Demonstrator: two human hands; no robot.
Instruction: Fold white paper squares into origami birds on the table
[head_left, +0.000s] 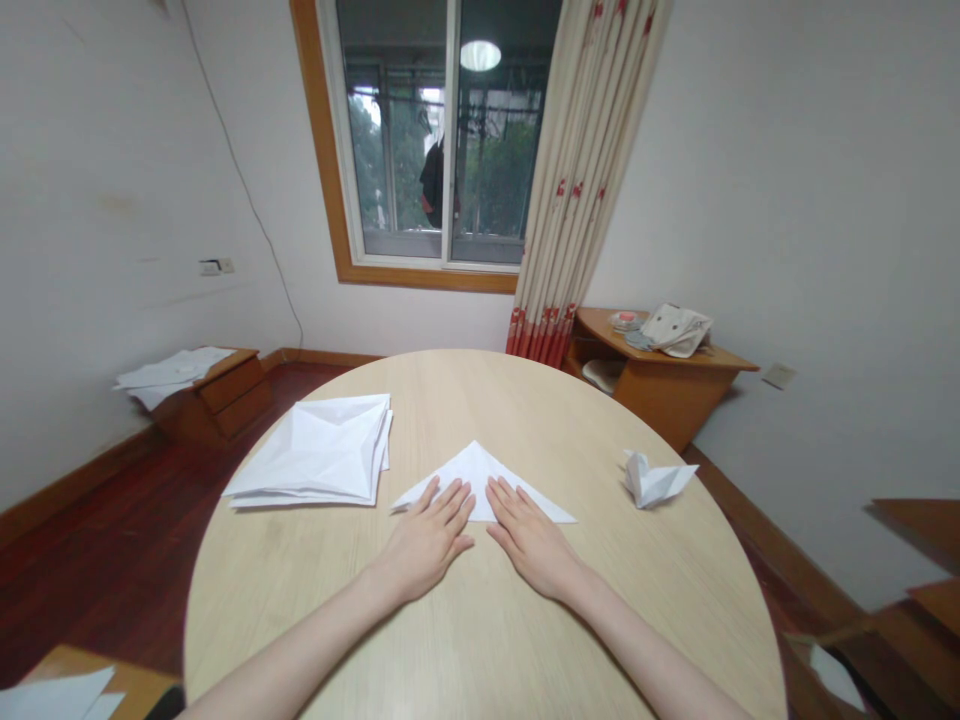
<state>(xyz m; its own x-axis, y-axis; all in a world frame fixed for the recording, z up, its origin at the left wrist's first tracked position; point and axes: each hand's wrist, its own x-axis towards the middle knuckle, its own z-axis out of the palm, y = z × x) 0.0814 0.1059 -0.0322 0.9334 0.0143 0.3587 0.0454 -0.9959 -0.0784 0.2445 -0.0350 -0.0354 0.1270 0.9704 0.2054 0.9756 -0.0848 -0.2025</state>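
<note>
A white sheet of paper (477, 468), folded into a triangle, lies on the round table (480, 640) with its peak pointing away from me. My left hand (431, 530) rests flat on its left half, fingers stretched out. On the right half lies my right hand (529, 530), also flat with its fingers extended. Both palms extend past the paper's near edge onto the tabletop. To the left is a stack of creased white paper sheets (322, 450). A folded white paper figure, shaped like a bird (654, 482), stands near the table's right edge.
Behind the table are a window (442, 150) and a curtain (577, 180). A corner desk (667, 380) holding a cloth bag (676, 330) stands at the back right. At the left is a low wooden cabinet (240, 395) with papers on top.
</note>
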